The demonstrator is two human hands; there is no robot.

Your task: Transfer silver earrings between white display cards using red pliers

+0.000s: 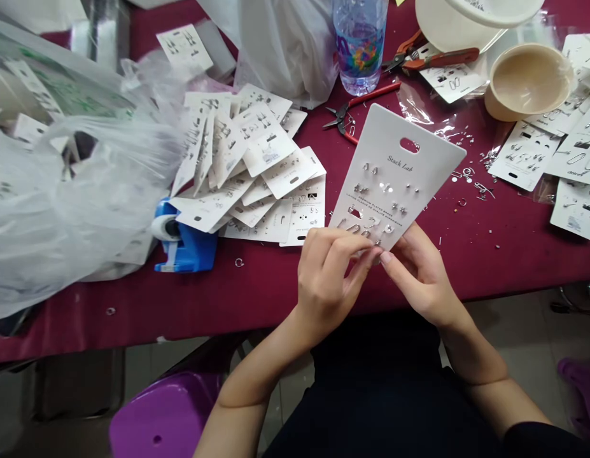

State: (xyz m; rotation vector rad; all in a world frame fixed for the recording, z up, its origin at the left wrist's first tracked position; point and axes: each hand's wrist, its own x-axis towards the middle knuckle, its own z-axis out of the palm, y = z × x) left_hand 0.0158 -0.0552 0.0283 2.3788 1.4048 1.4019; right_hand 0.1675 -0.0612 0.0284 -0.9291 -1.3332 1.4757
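A white "Stack Lab" card [394, 181] with rows of small earrings is held up, tilted, above the front edge of the maroon table [256, 289]. My left hand [330, 273] has its fingers closed at the card's lower edge, thumb and fingertips by the bottom row of earrings. My right hand [421, 277] grips the lower right part of the card, its thumb in front and its other fingers partly hidden behind. The two thumbs nearly meet at the bottom of the card.
Left of the card lie a pile of earring cards [256, 140], a blue tape dispenser [192, 248] and plastic bags [75, 210]. Behind are red-handled pliers [356, 105] and a bottle [360, 51]. To the right, a beige bowl [528, 79], more cards [581, 143] and scattered earring parts [483, 189].
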